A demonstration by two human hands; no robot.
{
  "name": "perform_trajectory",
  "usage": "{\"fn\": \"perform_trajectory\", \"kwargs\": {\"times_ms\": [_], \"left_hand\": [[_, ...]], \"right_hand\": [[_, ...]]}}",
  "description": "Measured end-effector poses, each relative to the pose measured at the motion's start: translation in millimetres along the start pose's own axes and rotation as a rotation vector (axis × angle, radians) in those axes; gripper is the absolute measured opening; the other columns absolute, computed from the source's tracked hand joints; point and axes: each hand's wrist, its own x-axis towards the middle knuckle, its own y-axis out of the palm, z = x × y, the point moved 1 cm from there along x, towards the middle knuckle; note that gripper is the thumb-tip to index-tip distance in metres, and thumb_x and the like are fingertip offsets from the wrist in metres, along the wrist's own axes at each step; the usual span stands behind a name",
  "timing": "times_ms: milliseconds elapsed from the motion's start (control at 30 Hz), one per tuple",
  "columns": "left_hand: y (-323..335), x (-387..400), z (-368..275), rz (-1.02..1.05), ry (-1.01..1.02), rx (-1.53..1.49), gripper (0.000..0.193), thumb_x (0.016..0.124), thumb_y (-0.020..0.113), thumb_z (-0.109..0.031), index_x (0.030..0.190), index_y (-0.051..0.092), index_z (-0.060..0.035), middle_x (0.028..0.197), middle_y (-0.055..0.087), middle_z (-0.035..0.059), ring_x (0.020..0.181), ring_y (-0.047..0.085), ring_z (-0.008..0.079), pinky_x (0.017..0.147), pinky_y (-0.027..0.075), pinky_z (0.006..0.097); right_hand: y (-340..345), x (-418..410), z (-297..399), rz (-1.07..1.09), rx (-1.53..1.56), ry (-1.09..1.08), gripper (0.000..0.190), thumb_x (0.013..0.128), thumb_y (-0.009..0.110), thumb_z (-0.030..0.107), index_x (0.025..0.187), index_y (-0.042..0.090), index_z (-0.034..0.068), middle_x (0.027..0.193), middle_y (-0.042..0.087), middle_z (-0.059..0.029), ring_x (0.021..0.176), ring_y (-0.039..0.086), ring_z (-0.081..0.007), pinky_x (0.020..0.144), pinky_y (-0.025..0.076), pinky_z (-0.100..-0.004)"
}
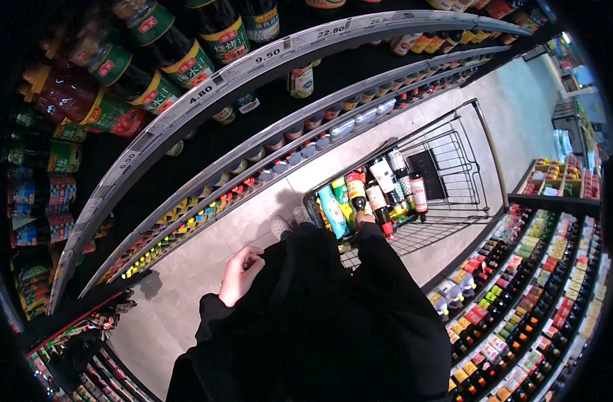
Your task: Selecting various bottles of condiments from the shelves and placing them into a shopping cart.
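Note:
My left hand (240,277) hangs above the floor beside my dark sleeve, its fingers loosely curled in and holding nothing. Over the near end of a black wire shopping cart (452,203), my right hand (366,219) is closed at the neck of a dark sauce bottle (356,187) with a red and yellow label. That bottle lies with its neck towards me. Beside it in the cart are a light-blue package (332,211), a green and yellow package (342,197), a bottle with a red cap (379,203) and a red-and-white labelled bottle (418,193). My fingers are partly hidden.
A tall shelf (246,60) with price strips holds sauce bottles (221,31) close on the left. Opposite, another shelf unit (517,301) carries rows of bottles. A produce stand (557,176) is farther down the aisle. My shoes (281,226) stand on the grey tile floor (196,266).

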Motion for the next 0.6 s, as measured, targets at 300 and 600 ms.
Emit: {"fn": "perform_trajectory", "kwargs": {"times_ms": [300,600], "left_hand": [[-3.9,12.8,-9.0,0.058,0.130,0.002,0.015,0.084,0.059,0.000,0.098,0.057,-0.0016,0.071,0.053,-0.0027,0.064,0.046,0.0038,0.060,0.038,0.0200],[-7.2,27.9,2.6,0.093,0.076,-0.167,0.015,0.085,0.056,0.000,0.100,0.055,0.0010,0.075,0.055,-0.0023,0.070,0.049,0.0036,0.066,0.039,0.0182]], "right_hand": [[-59.0,-54.1,58.3,0.374,0.410,0.171,0.014,0.072,0.063,0.010,0.063,0.053,0.008,0.051,0.047,-0.0017,0.038,0.042,-0.0139,0.039,0.042,-0.0330],[-160.0,-201.5,71.9,0.405,0.529,-0.129,0.006,0.069,0.061,0.003,0.068,0.055,0.004,0.055,0.051,-0.0018,0.035,0.042,-0.0096,0.034,0.037,-0.0239]]}}
